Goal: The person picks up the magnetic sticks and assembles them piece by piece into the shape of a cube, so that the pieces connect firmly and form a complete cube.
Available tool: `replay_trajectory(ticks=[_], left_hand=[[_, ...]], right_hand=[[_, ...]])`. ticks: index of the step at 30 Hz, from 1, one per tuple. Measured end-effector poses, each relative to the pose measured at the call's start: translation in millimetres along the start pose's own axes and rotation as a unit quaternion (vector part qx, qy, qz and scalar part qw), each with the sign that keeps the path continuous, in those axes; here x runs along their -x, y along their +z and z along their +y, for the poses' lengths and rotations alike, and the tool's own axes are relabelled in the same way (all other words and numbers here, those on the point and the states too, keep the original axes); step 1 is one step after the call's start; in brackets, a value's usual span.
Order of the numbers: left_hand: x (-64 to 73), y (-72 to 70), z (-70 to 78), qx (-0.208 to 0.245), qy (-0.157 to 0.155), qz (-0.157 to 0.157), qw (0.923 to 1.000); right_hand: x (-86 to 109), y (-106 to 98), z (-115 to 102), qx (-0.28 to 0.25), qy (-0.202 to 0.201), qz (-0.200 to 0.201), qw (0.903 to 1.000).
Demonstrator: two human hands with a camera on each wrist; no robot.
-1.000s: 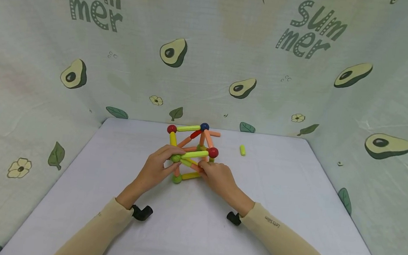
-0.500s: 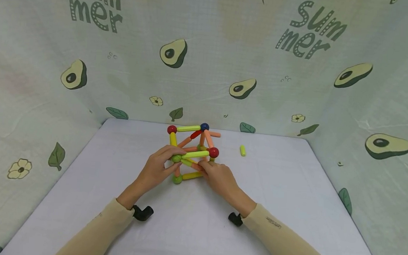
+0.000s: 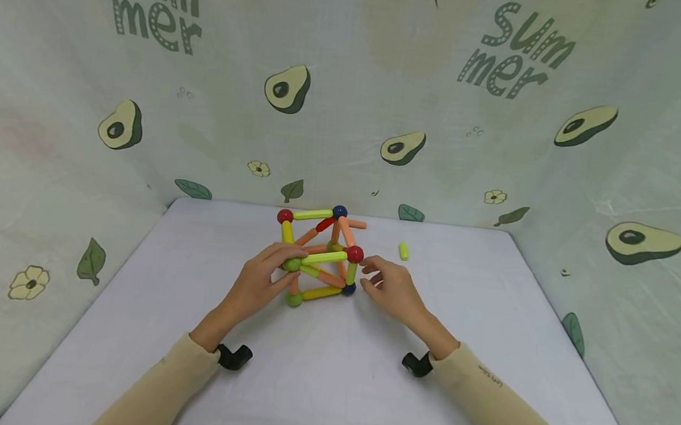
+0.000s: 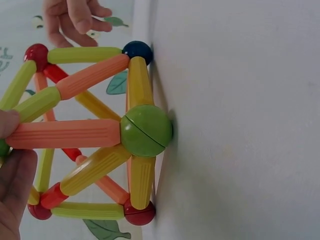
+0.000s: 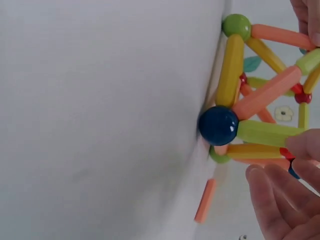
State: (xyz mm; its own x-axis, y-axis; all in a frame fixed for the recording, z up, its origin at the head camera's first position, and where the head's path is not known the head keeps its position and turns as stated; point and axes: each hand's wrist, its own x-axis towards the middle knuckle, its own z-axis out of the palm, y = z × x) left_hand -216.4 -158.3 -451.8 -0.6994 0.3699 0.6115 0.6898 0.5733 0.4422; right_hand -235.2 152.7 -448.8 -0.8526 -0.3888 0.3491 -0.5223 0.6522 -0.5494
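A box-shaped frame of coloured rods and balls stands on the white table, with diagonal rods across its faces. My left hand (image 3: 254, 288) grips the green ball (image 3: 293, 264) at its near upper left corner, fingers above and thumb below. To the frame's right hovers my right hand (image 3: 394, 290), its fingers loosely bent and holding nothing. Closest to it are a red ball (image 3: 355, 254), a dark blue ball (image 3: 349, 288) and the upright light green rod (image 5: 265, 133) joining them. A two-part diagonal rod (image 4: 92, 76), salmon and light green, crosses the near face.
A loose light green rod (image 3: 404, 251) lies on the table behind the right hand. Near the back edge, a salmon rod (image 3: 356, 224) lies behind the frame. A printed cloth (image 3: 347, 109) hangs at the back and sides.
My right hand has let go of the diagonal rod on the near face and moved right, off the frame. The left hand keeps its grip on the green ball.
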Motion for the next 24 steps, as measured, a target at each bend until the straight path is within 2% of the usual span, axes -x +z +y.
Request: replay_trajectory(ticks=[7,12,24], left_hand=[[2.1,0.3,-1.2,0.010,0.000,-0.001,1.0000],[1.9,-2.0,-1.7,0.013,-0.001,-0.007,0.9999],[4.7,-5.4,-2.5,0.027,0.008,-0.001,0.9996]], right_hand=[[-6.9,6.8,-2.0,-0.038,0.017,-0.026,0.9988],[-8.5,8.1,-3.0,-0.035,0.021,-0.028,0.9988],[-8.6,8.4,-5.4,-0.038,0.003,-0.032,0.9988]])
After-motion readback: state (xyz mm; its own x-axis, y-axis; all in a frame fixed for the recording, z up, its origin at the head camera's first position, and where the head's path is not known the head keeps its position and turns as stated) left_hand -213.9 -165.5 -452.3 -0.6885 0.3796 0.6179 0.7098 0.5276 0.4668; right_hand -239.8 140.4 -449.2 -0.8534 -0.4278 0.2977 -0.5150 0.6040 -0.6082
